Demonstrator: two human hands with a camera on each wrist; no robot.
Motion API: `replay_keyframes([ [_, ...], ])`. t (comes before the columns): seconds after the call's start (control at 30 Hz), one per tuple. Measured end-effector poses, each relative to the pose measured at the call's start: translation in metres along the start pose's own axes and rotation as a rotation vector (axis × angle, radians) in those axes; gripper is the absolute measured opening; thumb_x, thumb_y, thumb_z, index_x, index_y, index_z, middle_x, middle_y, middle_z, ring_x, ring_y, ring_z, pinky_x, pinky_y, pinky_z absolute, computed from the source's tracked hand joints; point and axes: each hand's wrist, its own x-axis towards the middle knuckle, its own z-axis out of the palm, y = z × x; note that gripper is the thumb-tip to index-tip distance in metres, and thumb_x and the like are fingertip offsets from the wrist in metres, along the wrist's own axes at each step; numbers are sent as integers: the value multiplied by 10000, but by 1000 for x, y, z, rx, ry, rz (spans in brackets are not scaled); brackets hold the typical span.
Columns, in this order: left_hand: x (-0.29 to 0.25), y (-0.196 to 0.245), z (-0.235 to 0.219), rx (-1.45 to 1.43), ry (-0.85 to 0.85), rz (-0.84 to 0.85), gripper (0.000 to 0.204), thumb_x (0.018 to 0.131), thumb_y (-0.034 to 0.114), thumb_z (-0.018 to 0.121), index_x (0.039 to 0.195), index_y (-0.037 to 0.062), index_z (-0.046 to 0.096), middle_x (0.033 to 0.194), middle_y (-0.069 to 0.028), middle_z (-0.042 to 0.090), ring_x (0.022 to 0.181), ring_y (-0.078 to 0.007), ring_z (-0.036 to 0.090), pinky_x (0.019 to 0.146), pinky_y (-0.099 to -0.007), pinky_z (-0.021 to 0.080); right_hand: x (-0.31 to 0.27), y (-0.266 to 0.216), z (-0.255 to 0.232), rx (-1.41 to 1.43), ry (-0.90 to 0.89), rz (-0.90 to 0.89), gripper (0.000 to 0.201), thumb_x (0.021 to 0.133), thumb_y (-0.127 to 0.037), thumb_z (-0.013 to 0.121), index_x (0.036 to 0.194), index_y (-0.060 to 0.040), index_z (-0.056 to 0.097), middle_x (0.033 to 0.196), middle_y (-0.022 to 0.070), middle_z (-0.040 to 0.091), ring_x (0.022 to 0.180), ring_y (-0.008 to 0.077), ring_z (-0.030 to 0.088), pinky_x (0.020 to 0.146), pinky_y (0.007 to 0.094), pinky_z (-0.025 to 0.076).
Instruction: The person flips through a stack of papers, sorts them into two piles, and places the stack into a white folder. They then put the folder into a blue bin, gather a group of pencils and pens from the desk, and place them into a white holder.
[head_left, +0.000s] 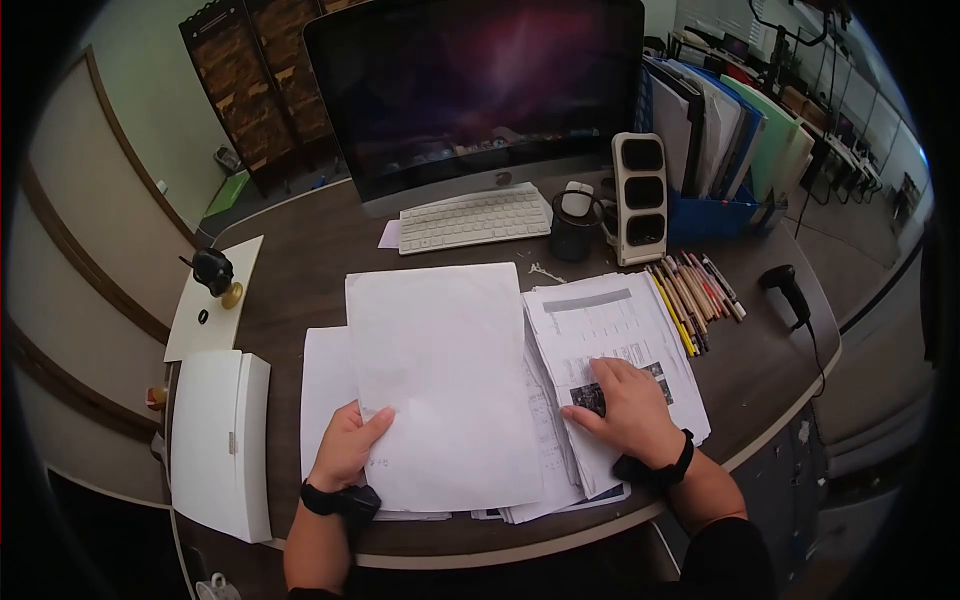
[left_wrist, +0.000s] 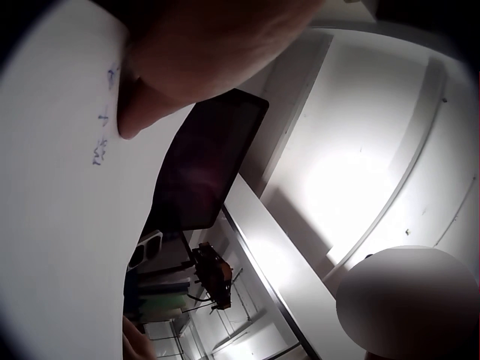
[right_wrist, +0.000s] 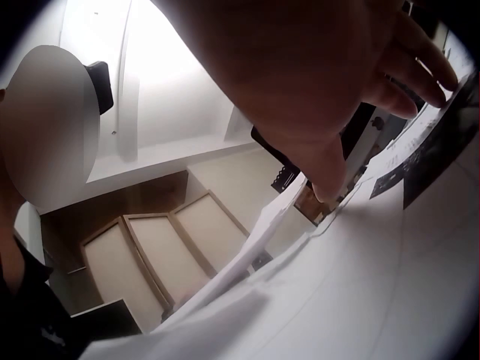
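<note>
The left hand (head_left: 345, 448) pinches the left edge of a mostly blank white sheet (head_left: 445, 385), thumb on top; small blue handwriting shows near the thumb in the left wrist view. That sheet is raised over other papers (head_left: 325, 400). On a stack of printed pages (head_left: 585, 320) to the right rests the right hand (head_left: 635, 412), its fingers spread over a page with dark pictures. In the right wrist view the right hand (right_wrist: 322, 97) has its fingertips on the printed page (right_wrist: 420, 142), and the raised sheet stands tilted beside the stack.
A keyboard (head_left: 470, 220) and monitor (head_left: 480, 90) stand behind the papers. Pens and pencils (head_left: 690, 295) lie right of the stack, near a black scanner (head_left: 790, 295). A white box (head_left: 210, 440) is at the left, a blue file holder (head_left: 710, 215) at the back right.
</note>
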Motion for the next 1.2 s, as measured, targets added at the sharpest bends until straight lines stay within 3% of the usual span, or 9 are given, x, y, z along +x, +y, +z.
replay_keyframes([
  [0.3, 0, -13, -7, 23, -32, -2, 305, 998, 146, 550, 1211, -72, 567, 1120, -103, 666, 974, -137, 631, 877, -287, 506, 8, -16, 6, -3, -78, -7, 443, 827, -338, 704, 1049, 27, 586, 1059, 181, 623, 1046, 335, 593, 840, 447, 487],
  [0.6, 2, -18, -9, 90, -54, 9, 321, 1002, 153, 539, 1226, -76, 561, 1099, -89, 667, 954, -120, 621, 849, -270, 505, 28, -34, 20, -131, -148, 19, 354, 810, -289, 715, 942, 18, 597, 947, 186, 604, 914, 358, 584, 800, 436, 493],
  [0.8, 2, -18, -10, 84, -63, 0, 317, 995, 147, 547, 1225, -70, 559, 1113, -96, 666, 961, -126, 627, 863, -282, 509, 38, -26, 40, -253, -120, 56, 226, 849, -211, 625, 859, 14, 600, 847, 172, 625, 814, 332, 619, 681, 438, 518],
  [0.9, 2, -19, -10, 81, -62, 9, 324, 995, 154, 552, 1230, -69, 557, 1111, -95, 668, 960, -127, 629, 864, -284, 511, 39, -20, 42, -282, -66, -11, 166, 843, -160, 601, 808, 2, 605, 782, 174, 630, 723, 344, 627, 638, 449, 527],
  [1.0, 2, -18, -10, 66, -65, 16, 328, 997, 149, 547, 1245, -65, 548, 1128, -98, 662, 975, -130, 627, 878, -289, 508, 48, -17, 23, -208, -102, 44, 160, 851, -148, 584, 813, 2, 623, 735, 181, 644, 649, 361, 630, 614, 465, 522],
  [1.07, 2, -18, -11, 46, -61, 21, 321, 1000, 142, 537, 1246, -64, 549, 1130, -92, 659, 984, -128, 621, 878, -284, 504, 54, -7, 5, 105, -93, 131, 189, 877, -167, 601, 852, 19, 626, 693, 179, 622, 610, 348, 615, 597, 441, 486],
  [1.1, 2, -18, -11, 28, -62, 26, 313, 1004, 134, 527, 1247, -63, 549, 1132, -86, 656, 993, -126, 616, 877, -279, 501, 58, -8, -7, 247, -135, 249, 229, 926, -198, 593, 856, 17, 628, 649, 112, 608, 558, 222, 579, 557, 360, 451],
  [1.17, 3, -18, -11, 10, -68, 31, 321, 1003, 127, 525, 1264, -59, 534, 1153, -92, 649, 1010, -132, 614, 889, -285, 500, 66, -10, -21, 609, -154, 387, 266, 966, -218, 575, 820, 2, 608, 634, 12, 564, 564, 85, 502, 535, 274, 410],
  [1.2, 3, -17, -10, -4, -84, 33, 330, 1002, 120, 522, 1282, -56, 519, 1175, -98, 641, 1027, -137, 613, 901, -291, 499, 69, -4, -17, 676, -135, 327, 296, 991, -219, 552, 817, 18, 594, 640, 5, 583, 548, 63, 534, 504, 246, 429],
])
